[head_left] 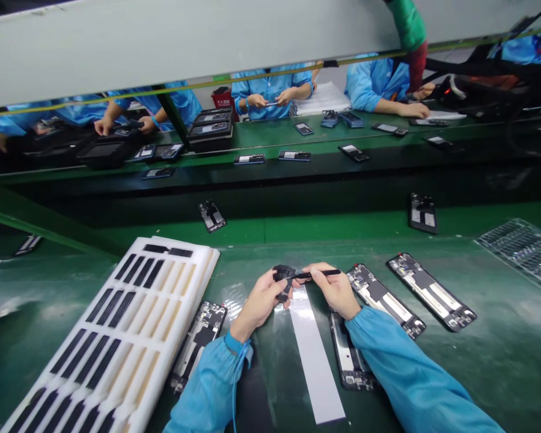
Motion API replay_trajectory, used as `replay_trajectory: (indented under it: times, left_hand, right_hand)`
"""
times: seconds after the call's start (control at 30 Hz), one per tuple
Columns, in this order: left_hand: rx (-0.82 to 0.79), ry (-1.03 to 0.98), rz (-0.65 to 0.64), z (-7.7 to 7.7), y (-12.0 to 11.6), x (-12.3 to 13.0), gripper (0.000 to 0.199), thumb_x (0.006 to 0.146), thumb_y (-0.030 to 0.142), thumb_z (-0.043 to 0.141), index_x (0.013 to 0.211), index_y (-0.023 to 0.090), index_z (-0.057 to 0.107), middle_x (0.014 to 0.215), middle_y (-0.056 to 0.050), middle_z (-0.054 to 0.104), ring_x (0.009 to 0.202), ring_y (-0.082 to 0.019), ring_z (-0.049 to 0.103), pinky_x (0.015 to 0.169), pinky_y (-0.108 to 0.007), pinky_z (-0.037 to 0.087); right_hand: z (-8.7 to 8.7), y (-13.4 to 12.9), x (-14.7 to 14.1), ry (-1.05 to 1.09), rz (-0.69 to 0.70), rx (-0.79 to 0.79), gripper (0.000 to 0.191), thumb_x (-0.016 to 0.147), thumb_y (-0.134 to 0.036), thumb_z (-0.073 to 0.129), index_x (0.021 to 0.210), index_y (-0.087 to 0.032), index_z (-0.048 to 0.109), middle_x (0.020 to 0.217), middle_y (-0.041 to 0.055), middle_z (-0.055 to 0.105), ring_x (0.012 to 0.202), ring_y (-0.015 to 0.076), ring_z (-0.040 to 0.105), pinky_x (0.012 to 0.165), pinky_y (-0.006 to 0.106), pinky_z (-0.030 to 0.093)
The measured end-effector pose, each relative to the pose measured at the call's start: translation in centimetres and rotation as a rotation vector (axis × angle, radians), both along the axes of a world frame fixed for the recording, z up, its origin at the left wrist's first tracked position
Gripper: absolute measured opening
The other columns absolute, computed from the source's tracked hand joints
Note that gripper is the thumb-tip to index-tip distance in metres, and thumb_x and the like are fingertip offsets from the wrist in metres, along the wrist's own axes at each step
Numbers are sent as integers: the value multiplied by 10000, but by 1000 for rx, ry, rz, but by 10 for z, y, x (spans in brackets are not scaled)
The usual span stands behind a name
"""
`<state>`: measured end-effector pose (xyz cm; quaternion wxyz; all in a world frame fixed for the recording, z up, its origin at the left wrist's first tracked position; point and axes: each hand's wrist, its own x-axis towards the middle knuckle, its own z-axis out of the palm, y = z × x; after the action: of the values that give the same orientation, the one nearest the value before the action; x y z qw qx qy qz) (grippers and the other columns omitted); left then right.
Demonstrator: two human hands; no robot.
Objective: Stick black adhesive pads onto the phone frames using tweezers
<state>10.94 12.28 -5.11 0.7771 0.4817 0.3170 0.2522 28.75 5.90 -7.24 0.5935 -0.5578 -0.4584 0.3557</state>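
Note:
My left hand (258, 300) pinches a small dark, ribbed black part (283, 273) between thumb and fingers, held up over the bench. In my right hand (336, 293) is a slim pair of black tweezers (327, 273), lying nearly level with its tip against the black part. Whether the tweezers grip anything is too small to tell. Below both hands a white strip (315, 373) lies on clear film. One opened phone body (349, 355) sits partly under my right forearm, and another phone body (201, 337) lies beside my left wrist.
At left stands a white foam tray (193, 282) with rows of black strips in slots. Two more phone bodies (433, 291) (383, 297) lie to the right, near a clear plastic tray (523, 249). Beyond, a belt (264, 231) carries phones; co-workers in blue sleeves work opposite.

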Motion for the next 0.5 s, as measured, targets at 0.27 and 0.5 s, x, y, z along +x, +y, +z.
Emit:
replay_trajectory:
  times: [0.27,0.5]
  left_hand:
    - [384,349,67,15,14,-20,242,902,335,560,1077,170,583,878,-42,631,701,-157,579,662,-291,496]
    - [705,592,-83,37,-17,-56,241,930,201,511,1126,248,642,1068,-69,646,1028,-257,603,944,-389,446]
  right_hand:
    - [7,2,17,166,-122,-77,438,918,-614,586,956,-196,711,769,77,781,699,221,745,677,338,593]
    - [-2,-28,17,46,131,-276,502,861,-669,618,870,-178,724,722,81,767,594,202,711,568,314,583]
